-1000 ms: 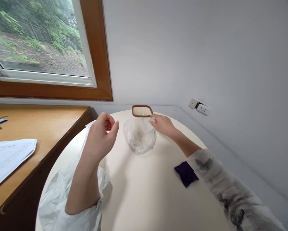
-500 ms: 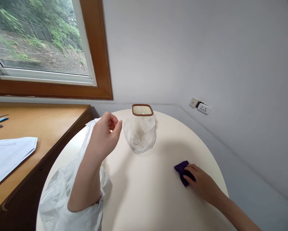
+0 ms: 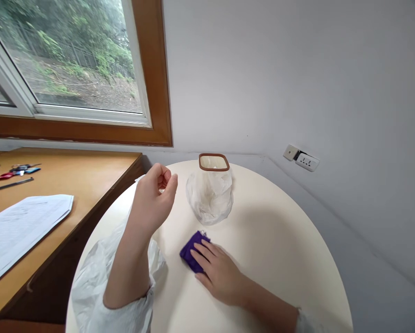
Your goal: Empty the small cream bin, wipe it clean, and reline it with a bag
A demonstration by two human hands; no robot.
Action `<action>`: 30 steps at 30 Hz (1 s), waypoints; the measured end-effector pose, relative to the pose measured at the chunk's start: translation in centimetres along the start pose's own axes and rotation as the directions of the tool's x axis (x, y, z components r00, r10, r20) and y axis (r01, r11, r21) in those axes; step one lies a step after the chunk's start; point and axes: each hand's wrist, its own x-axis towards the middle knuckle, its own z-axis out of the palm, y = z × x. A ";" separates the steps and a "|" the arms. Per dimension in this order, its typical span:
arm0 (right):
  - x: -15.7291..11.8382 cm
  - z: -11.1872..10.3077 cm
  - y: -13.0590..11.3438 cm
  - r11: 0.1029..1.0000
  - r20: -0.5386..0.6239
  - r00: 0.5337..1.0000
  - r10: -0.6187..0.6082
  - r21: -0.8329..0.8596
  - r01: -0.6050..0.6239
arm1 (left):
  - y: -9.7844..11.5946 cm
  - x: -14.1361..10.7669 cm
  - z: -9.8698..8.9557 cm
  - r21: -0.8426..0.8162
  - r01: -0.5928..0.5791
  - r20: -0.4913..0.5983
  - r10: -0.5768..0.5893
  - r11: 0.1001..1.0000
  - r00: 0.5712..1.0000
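A folded purple cloth lies flat on the white round table, and my right hand presses on it with the fingers spread over its right part. The palm side of that hand is hidden. Raised above the left half of the table, my left hand has its fingers curled in and the thumb held out, with nothing visible in it. A crumpled white plastic bag lies partly under my left forearm. Near the table's far edge stands a small bin with a brown rim, lined with a translucent bag.
A wooden desk stands at the left, bearing papers, a bunch of keys and a dark pen-like stick. A window is behind it. Wall sockets are at the right.
My right hand has swept the purple cloth leftward across the table, toward the middle. My left hand keeps nearly the same pose. The view has turned slightly to the left.
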 end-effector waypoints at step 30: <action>1.2 0.5 2.0 0.981 -0.423 0.887 -0.185 -0.130 0.143 | 2.5 -6.2 2.4 0.218 -0.108 0.332 0.031 0.970 0.943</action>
